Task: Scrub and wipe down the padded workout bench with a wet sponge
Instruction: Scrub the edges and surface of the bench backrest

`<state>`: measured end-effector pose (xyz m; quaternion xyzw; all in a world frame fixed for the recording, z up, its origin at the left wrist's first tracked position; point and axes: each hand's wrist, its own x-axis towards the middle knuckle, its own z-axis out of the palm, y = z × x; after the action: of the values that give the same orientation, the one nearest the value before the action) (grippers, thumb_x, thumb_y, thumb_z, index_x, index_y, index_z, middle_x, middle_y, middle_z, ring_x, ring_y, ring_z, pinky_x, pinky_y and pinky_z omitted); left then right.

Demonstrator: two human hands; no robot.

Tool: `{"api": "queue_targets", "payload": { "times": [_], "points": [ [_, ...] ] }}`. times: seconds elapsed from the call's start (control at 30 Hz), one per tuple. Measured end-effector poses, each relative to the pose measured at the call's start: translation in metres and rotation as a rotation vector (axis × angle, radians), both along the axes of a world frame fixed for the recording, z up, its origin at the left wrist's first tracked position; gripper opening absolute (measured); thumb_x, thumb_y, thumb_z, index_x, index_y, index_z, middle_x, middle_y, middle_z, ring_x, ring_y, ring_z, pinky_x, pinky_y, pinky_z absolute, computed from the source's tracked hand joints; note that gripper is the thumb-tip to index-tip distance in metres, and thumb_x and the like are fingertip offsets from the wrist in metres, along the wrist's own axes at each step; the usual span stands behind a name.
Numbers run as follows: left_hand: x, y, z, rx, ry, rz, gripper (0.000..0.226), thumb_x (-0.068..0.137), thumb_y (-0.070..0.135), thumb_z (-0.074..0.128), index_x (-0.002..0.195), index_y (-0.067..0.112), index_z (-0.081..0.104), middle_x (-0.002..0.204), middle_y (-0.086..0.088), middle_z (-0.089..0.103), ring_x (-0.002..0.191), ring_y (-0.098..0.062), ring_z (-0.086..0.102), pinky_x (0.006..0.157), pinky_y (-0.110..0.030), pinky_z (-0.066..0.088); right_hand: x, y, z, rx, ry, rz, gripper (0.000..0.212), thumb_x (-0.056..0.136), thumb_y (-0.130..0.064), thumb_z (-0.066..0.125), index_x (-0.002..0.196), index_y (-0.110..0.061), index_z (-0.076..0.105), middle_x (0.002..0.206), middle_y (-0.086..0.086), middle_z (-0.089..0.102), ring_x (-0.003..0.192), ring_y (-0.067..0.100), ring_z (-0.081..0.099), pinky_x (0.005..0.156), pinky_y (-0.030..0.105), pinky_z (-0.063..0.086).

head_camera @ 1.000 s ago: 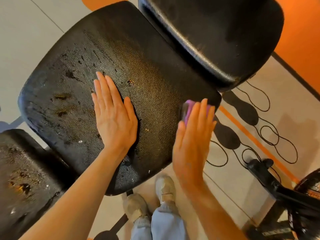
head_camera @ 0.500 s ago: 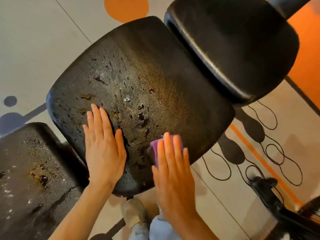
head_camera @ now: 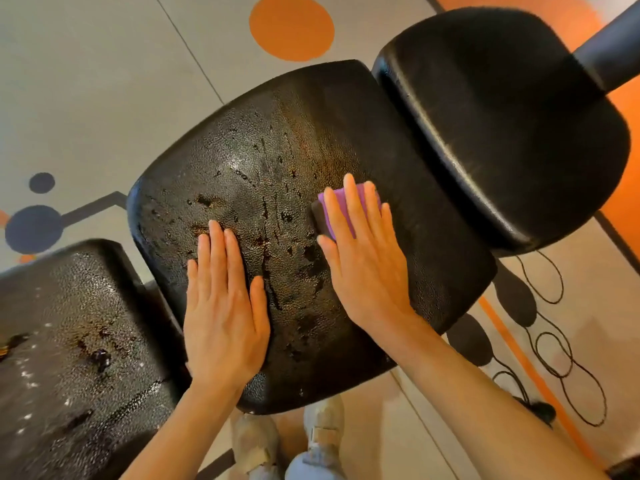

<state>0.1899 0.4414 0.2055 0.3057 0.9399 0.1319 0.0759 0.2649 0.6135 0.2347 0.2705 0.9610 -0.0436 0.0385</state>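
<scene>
The black padded bench runs across the head view in three pads. Its middle pad [head_camera: 263,157] is wet and streaked with dark smears. My right hand [head_camera: 363,258] presses flat, fingers straight, on a purple sponge [head_camera: 341,199] with a dark underside, right of the pad's centre. My left hand [head_camera: 225,313] lies flat with straight fingers on the pad's near left part. The near left pad [head_camera: 69,341] carries dark spots and white specks. The far right pad [head_camera: 502,126] looks smooth.
A black bar [head_camera: 613,46] rises at the top right. Black cords [head_camera: 554,348] loop over the floor on the right, along an orange stripe. My shoes [head_camera: 287,438] stand under the bench's near edge. The grey floor bears orange and dark blue dots.
My right hand has slid the sponge from the pad's near right edge up onto its middle. My left hand shifted toward the near left part. The view has pulled back.
</scene>
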Motion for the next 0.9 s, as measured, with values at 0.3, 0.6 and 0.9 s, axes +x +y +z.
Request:
{"api": "queue_targets", "payload": {
  "times": [0.3,0.6,0.9],
  "points": [
    [0.001,0.000,0.001,0.006,-0.017,0.002,0.064,0.103,0.037,0.022,0.157,0.006,0.008,0.166,-0.010,-0.001,0.154,-0.023,-0.002,0.125,-0.041,0.007,0.029,-0.015,0.004,0.001,-0.034,0.113,0.061,0.101,-0.044,0.023,0.152,-0.012,0.017,0.160,0.011,0.013,0.148,0.031,0.011,0.118,0.046,0.021],
    [0.000,-0.001,0.000,0.013,-0.012,-0.008,0.065,0.102,0.037,0.023,0.157,0.007,0.005,0.166,-0.010,0.000,0.154,-0.023,-0.001,0.125,-0.040,0.005,0.095,-0.017,0.017,0.035,-0.157,0.392,0.057,0.103,-0.039,0.015,0.153,-0.012,0.010,0.160,0.009,0.012,0.148,0.028,0.008,0.113,0.046,0.023],
    [-0.001,0.001,0.001,0.002,-0.009,0.004,0.066,0.101,0.036,0.029,0.156,0.006,0.010,0.166,-0.010,0.003,0.154,-0.023,0.000,0.124,-0.040,0.006,-0.069,0.035,-0.002,0.055,-0.020,0.287,0.063,0.102,-0.043,0.022,0.153,-0.011,0.005,0.162,0.008,0.000,0.149,0.024,-0.002,0.121,0.042,0.012]
  ]
}}
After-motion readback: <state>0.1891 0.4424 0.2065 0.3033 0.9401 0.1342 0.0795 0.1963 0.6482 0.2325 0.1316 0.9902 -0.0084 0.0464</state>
